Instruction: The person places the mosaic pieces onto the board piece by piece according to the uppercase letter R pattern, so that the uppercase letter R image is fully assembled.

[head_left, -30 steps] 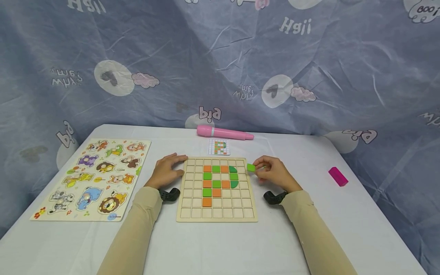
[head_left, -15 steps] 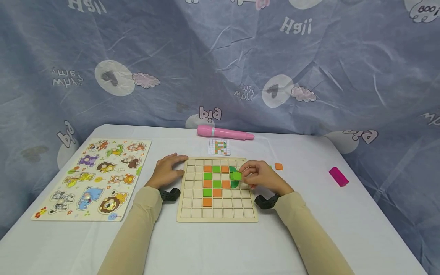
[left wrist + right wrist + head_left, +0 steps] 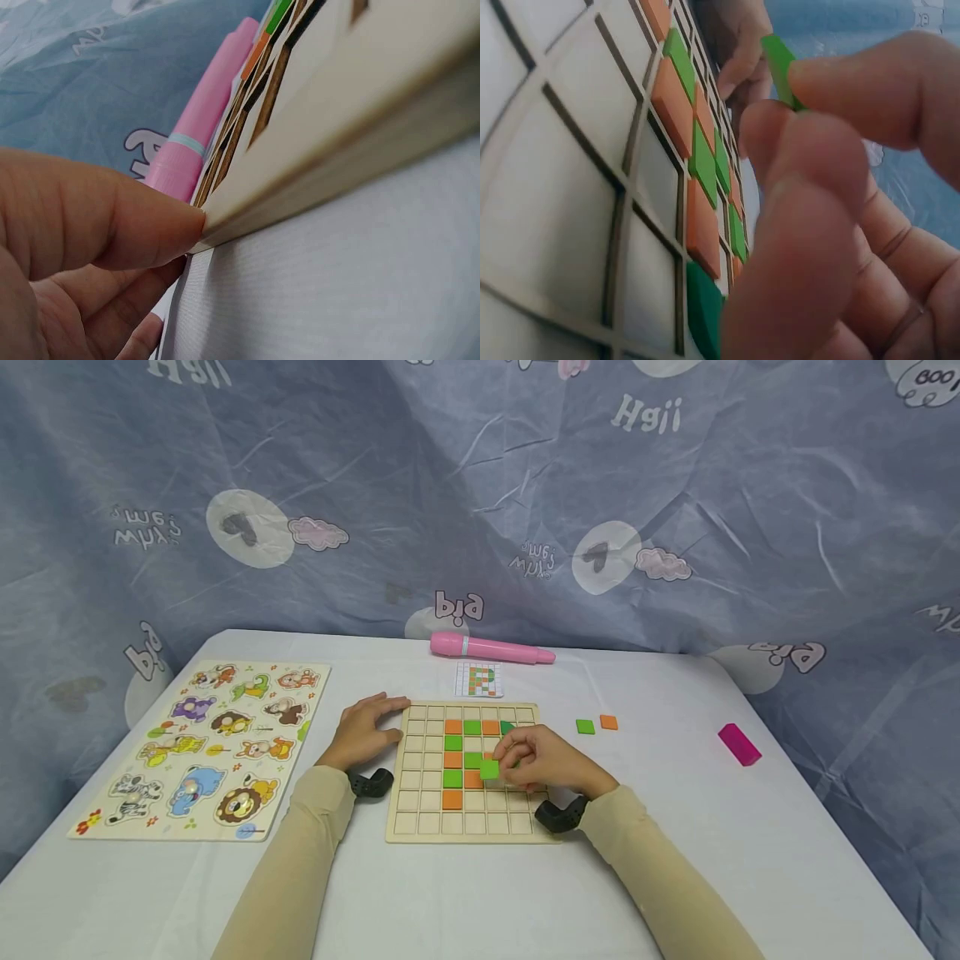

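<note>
Between thumb and fingertips, my right hand (image 3: 543, 758) pinches a bright green square tile (image 3: 489, 769), held tilted over the wooden grid board (image 3: 420, 823). The right wrist view shows that tile (image 3: 781, 71) nearly edge-on at the fingertips, raised off the board. Orange and green square tiles sit in the board's cells, with a dark green curved piece (image 3: 704, 311) among them; my right hand covers part of this pattern. At the board's far left corner, my left hand (image 3: 362, 735) touches the edge with its thumb (image 3: 150, 232) and straight fingers.
Beyond the board lies a small pattern card (image 3: 479, 680), with a pink pen-shaped stick (image 3: 491, 649) behind it. A loose green tile (image 3: 585, 727) and an orange tile (image 3: 609, 722) lie to the right, then a magenta block (image 3: 739, 744). An animal puzzle board (image 3: 198, 752) occupies the left.
My right hand has carried the green tile leftward and nearer, from the board's right edge to over its middle. Two loose tiles behind it came into view. My left hand stays put.
</note>
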Demonstrator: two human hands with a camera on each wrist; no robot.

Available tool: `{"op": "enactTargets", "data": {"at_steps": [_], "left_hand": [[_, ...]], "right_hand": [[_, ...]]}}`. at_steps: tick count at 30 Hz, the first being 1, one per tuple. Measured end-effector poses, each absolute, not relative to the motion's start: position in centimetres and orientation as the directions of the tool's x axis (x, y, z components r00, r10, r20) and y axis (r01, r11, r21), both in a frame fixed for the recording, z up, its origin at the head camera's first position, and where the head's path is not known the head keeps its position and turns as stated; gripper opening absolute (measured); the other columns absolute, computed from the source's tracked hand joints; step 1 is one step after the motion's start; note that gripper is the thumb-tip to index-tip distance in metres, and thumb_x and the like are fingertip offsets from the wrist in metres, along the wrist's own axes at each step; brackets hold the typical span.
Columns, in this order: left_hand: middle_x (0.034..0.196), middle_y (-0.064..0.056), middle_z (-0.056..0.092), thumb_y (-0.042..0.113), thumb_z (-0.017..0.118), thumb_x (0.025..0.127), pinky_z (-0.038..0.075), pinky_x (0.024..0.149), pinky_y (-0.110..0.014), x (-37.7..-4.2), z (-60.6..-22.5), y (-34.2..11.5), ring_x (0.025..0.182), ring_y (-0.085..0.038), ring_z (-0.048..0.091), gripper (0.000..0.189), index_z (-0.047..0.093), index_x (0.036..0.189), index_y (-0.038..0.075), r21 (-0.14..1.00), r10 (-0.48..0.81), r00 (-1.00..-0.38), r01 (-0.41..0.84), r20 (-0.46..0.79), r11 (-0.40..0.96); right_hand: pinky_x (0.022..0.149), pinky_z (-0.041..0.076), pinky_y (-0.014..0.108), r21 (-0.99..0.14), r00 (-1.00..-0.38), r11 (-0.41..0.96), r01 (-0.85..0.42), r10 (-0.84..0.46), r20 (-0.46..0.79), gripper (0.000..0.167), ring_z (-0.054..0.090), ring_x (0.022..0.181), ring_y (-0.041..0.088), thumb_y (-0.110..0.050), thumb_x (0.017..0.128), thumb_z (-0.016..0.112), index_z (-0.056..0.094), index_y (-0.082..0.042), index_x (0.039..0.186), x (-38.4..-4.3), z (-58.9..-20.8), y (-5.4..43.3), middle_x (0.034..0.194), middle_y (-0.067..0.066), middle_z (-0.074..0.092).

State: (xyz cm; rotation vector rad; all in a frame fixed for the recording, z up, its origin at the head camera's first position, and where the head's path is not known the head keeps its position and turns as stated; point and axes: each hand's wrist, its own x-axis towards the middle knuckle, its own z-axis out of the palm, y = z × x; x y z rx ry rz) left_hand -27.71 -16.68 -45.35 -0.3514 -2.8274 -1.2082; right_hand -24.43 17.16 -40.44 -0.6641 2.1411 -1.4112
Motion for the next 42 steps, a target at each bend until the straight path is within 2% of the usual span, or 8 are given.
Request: {"op": "enactTargets", "data": {"at_steps": [7, 14, 22, 32, 42], "left_hand": [[0.156, -0.015, 0.060, 0.012, 0.069, 0.090, 0.016, 0.131, -0.061, -27.7, -45.3, -16.6, 0.157, -0.040, 0.037, 0.058, 0.066, 0.147, 0.003, 0.702, 0.190, -0.973, 0.229, 0.134, 0.675], [0.157, -0.016, 0.060, 0.012, 0.069, 0.090, 0.015, 0.131, -0.062, -27.6, -45.1, -16.6, 0.158, -0.040, 0.037, 0.058, 0.066, 0.147, 0.003, 0.700, 0.193, -0.972, 0.229, 0.131, 0.676], [0.156, -0.016, 0.060, 0.011, 0.069, 0.090, 0.016, 0.131, -0.061, -27.6, -45.2, -16.6, 0.158, -0.040, 0.037, 0.058, 0.065, 0.147, 0.002, 0.699, 0.191, -0.972, 0.230, 0.134, 0.678], [0.156, -0.016, 0.060, 0.011, 0.069, 0.090, 0.015, 0.131, -0.061, -27.7, -45.4, -16.7, 0.158, -0.040, 0.037, 0.058, 0.066, 0.147, 0.002, 0.702, 0.195, -0.971, 0.237, 0.142, 0.671], [0.156, -0.015, 0.060, 0.011, 0.070, 0.090, 0.015, 0.131, -0.061, -27.8, -45.4, -16.7, 0.158, -0.040, 0.036, 0.058, 0.066, 0.147, 0.003, 0.699, 0.195, -0.971, 0.233, 0.136, 0.676]], "right_hand": [[0.057, 0.055, 0.024, -0.921, -0.717, 0.353, -0.163, -0.683, -0.135, 0.022, 0.059, 0.058, 0.011, 0.001, 0.089, 0.071, 0.069, 0.007, 0.110, -23.7, -40.6, 16.0, 0.086, -0.001, 0.076], [0.054, 0.052, 0.022, -0.903, -0.672, 0.395, -0.168, -0.717, -0.188, 0.017, 0.056, 0.054, 0.011, 0.001, 0.087, 0.073, 0.071, 0.001, 0.103, -22.5, -40.4, 14.8, 0.081, -0.002, 0.074], [0.053, 0.051, 0.020, -0.874, -0.634, 0.426, -0.234, -0.749, -0.195, 0.015, 0.057, 0.054, 0.009, 0.002, 0.085, 0.073, 0.073, -0.002, 0.099, -21.5, -40.5, 13.6, 0.079, -0.003, 0.075], [0.055, 0.041, 0.017, -0.809, -0.653, 0.463, -0.363, -0.746, -0.134, 0.016, 0.049, 0.054, 0.003, 0.004, 0.082, 0.075, 0.072, -0.007, 0.093, -20.6, -40.9, 12.5, 0.073, -0.011, 0.071], [0.062, 0.045, 0.018, -0.751, -0.663, 0.484, -0.450, -0.744, -0.082, 0.016, 0.054, 0.062, 0.000, -0.001, 0.083, 0.082, 0.073, -0.009, 0.094, -20.0, -41.0, 11.8, 0.072, -0.015, 0.067]]}}
